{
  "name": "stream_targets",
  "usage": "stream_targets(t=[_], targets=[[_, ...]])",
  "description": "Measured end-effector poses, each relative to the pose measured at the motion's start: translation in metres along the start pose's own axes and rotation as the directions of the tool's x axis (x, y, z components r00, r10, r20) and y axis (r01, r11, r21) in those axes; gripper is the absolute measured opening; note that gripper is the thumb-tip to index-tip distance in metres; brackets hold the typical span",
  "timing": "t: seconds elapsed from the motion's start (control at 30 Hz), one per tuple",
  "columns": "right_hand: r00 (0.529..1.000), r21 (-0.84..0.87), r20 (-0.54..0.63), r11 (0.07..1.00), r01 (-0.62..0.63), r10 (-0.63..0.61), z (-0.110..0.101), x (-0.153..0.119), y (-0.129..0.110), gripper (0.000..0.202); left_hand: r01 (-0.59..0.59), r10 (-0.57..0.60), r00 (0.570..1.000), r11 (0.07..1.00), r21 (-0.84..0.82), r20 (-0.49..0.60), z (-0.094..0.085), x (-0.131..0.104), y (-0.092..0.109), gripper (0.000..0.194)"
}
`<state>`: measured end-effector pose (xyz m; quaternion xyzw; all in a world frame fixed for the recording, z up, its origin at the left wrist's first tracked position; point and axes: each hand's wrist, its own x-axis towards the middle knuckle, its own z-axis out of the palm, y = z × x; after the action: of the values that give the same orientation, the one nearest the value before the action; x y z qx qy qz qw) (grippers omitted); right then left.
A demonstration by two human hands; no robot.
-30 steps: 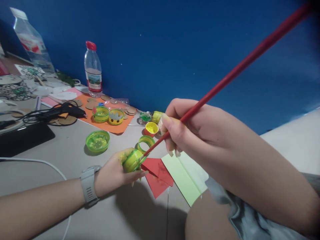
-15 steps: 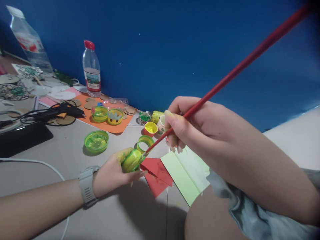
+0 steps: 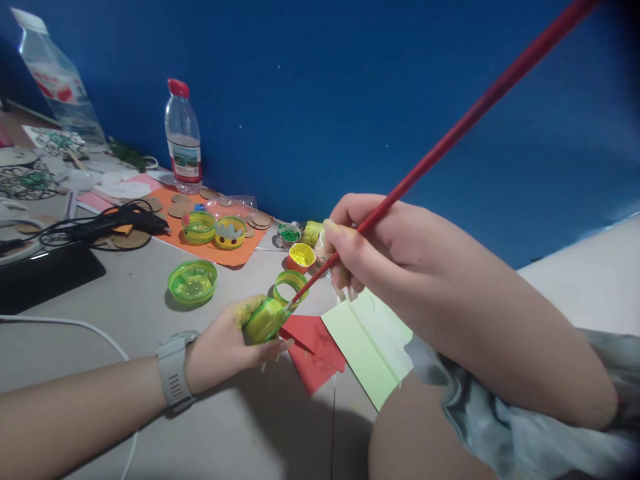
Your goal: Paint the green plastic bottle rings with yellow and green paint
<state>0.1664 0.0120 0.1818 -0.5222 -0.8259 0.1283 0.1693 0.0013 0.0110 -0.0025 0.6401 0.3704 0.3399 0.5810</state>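
Note:
My left hand [image 3: 225, 343], with paint on its skin and a grey watch at the wrist, is wrapped round a yellow-green painted piece [image 3: 264, 321]. Pinched in my right hand [image 3: 380, 247] is a long red paintbrush [image 3: 440, 148], its tip against the piece's right side. Just behind that piece stands a green ring [image 3: 291, 288]. Farther back are a cup of yellow paint [image 3: 301, 256] and a cup of green paint [image 3: 289, 235]. A green bowl-like piece [image 3: 193, 283] stands to the left.
Red paper [image 3: 315, 357] and light green paper [image 3: 363, 350] lie right of my left hand. Orange paper [image 3: 240, 257] bears two decorated rings. A red-capped bottle [image 3: 184, 143], a larger bottle [image 3: 63, 87] and a black glue gun [image 3: 125, 220] are at the back left.
My right hand has shifted slightly left, and the brush handle's upper end has swung left. The brush tip stays at the painted piece, which my left hand still holds.

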Motion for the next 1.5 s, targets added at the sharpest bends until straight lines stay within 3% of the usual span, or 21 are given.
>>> stream_targets(t=[0.37, 0.63, 1.37, 1.5], targets=[[1.000, -0.005, 0.002, 1.000, 0.013, -0.013, 0.0007, -0.0008, 0.0029, 0.024, -0.036, 0.036, 0.999, 0.999, 0.029, 0.027, -0.0013, -0.0010, 0.0006, 0.021], [1.000, 0.008, 0.008, 1.000, 0.001, -0.001, 0.0011, -0.0014, 0.0043, 0.023, -0.047, 0.049, 0.998, 0.998, -0.043, 0.041, 0.0012, -0.0039, -0.0001, 0.022], [1.000, -0.048, 0.009, 0.999, -0.022, 0.022, 0.0018, 0.0002, 0.0038, 0.026, -0.037, 0.037, 0.999, 0.997, 0.070, 0.000, 0.0002, -0.0063, 0.0000, 0.029], [1.000, -0.045, 0.001, 0.999, -0.029, 0.029, 0.0021, 0.0012, 0.0013, 0.025, -0.036, 0.036, 0.999, 0.999, 0.012, 0.000, 0.0009, -0.0047, -0.0014, 0.027]])
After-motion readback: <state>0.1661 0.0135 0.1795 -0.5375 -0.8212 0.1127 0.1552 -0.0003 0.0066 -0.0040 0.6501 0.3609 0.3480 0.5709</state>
